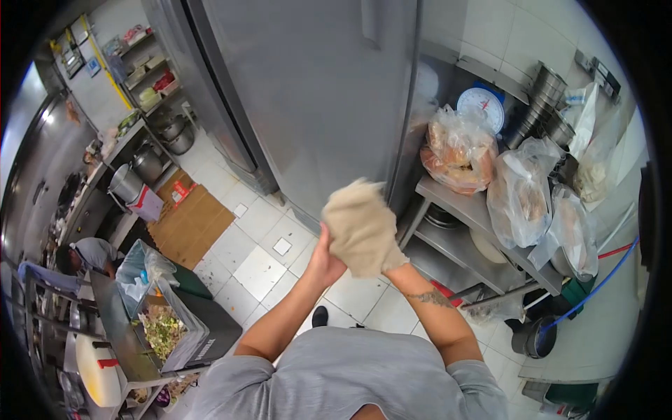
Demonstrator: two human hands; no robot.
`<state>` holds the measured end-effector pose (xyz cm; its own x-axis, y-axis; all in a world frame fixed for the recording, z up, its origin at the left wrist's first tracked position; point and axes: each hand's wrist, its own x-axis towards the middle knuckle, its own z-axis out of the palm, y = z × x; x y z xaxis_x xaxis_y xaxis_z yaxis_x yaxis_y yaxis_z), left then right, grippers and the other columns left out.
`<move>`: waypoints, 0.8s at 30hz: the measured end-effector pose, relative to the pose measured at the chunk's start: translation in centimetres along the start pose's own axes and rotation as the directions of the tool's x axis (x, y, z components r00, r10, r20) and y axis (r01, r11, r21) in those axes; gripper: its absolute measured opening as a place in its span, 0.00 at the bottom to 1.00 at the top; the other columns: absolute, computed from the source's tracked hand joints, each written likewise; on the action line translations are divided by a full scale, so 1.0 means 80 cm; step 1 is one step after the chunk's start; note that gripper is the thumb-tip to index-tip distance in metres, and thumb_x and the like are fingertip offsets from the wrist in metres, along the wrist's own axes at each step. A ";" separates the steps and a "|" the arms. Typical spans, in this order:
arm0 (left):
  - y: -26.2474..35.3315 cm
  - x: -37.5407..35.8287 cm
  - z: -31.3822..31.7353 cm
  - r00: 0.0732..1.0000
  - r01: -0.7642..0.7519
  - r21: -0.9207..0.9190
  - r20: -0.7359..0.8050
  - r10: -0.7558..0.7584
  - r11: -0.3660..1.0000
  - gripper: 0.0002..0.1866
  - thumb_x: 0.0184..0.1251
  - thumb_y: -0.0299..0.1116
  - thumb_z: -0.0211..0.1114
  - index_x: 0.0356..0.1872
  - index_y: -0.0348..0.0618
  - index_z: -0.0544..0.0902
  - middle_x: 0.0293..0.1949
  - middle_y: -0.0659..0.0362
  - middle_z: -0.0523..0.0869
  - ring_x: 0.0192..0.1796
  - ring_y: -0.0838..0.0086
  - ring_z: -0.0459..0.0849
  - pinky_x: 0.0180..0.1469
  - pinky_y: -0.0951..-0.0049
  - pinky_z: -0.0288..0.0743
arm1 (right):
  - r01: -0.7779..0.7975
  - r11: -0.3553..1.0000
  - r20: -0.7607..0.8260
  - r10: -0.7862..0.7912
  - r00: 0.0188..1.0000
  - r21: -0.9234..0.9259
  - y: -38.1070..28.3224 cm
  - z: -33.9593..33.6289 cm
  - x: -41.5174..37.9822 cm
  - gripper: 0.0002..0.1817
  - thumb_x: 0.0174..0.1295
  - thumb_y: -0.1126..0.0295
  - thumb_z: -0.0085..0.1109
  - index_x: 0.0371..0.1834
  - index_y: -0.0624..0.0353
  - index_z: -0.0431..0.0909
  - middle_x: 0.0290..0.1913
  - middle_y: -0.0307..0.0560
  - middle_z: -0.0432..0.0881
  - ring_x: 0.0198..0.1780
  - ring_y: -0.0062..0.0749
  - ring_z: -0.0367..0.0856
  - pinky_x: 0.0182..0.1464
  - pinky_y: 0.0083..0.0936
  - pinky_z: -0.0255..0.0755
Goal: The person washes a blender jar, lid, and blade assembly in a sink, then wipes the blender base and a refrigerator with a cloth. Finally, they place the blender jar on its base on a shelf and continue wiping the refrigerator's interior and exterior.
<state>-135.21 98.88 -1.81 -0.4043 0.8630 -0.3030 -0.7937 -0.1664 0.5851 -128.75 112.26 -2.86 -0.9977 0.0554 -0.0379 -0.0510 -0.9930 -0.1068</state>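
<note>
A beige cloth [358, 227] is held up in front of me, before the grey metal door [315, 91]. My left hand [325, 260] grips its left edge, the thumb lying along the side and the other fingers partly out of sight. Over my right hand [396, 260] the cloth is draped from the wrist upward, so its fingers are hidden and I cannot make out how they are bent. The cloth's top edge looks slightly blurred.
On the right, a steel table [483, 227] carries bagged food [460, 150] and a dial scale [481, 105]. At left, a grey bin [210, 322] holds food scraps [162, 332]. Beyond it, a person [94, 255] bends near flattened cardboard [189, 224]. White tiles [262, 273] cover the floor.
</note>
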 end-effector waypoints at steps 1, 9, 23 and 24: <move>0.013 0.008 0.018 0.991 -0.128 -0.183 0.020 0.134 0.975 0.25 0.70 0.49 0.42 0.60 0.44 0.67 0.57 0.55 0.72 0.54 0.67 0.74 0.51 0.62 0.71 | -0.133 0.956 0.083 0.115 0.990 0.261 0.010 0.013 -0.002 0.26 0.58 0.65 0.48 0.62 0.53 0.64 0.65 0.46 0.62 0.67 0.33 0.58 0.66 0.50 0.46; 0.230 0.088 0.195 -0.074 -0.563 0.624 0.614 0.786 -0.541 0.22 0.68 0.44 0.50 0.56 0.41 0.68 0.52 0.59 0.69 0.53 0.71 0.69 0.53 0.74 0.66 | -0.073 -0.885 0.564 -0.354 0.746 -0.459 -0.014 0.082 -0.104 0.29 0.55 0.71 0.54 0.62 0.60 0.62 0.68 0.58 0.54 0.68 0.50 0.53 0.64 0.47 0.49; -0.139 0.311 -0.059 0.414 -0.050 0.866 -0.436 0.799 0.498 0.33 0.65 0.38 0.46 0.67 0.35 0.46 0.69 0.48 0.51 0.71 0.57 0.46 0.67 0.57 0.43 | -0.193 -0.570 0.365 -0.714 0.598 -0.799 -0.086 0.003 -0.112 0.14 0.57 0.78 0.50 0.47 0.65 0.74 0.49 0.54 0.72 0.54 0.43 0.71 0.58 0.31 0.62; -0.152 0.323 -0.093 0.423 -0.043 0.797 -0.532 0.734 0.603 0.33 0.64 0.38 0.46 0.66 0.34 0.48 0.68 0.48 0.52 0.70 0.56 0.47 0.66 0.57 0.43 | -0.183 -0.592 0.375 -0.690 0.619 -0.785 -0.086 0.009 -0.106 0.14 0.57 0.78 0.50 0.47 0.65 0.74 0.49 0.54 0.73 0.53 0.43 0.71 0.58 0.30 0.61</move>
<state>-139.40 119.68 -22.37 -0.9950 -0.0108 -0.0992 -0.0989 0.2432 0.9649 -120.00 118.57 -1.11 -0.5992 0.6797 0.4231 0.2471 0.6597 -0.7097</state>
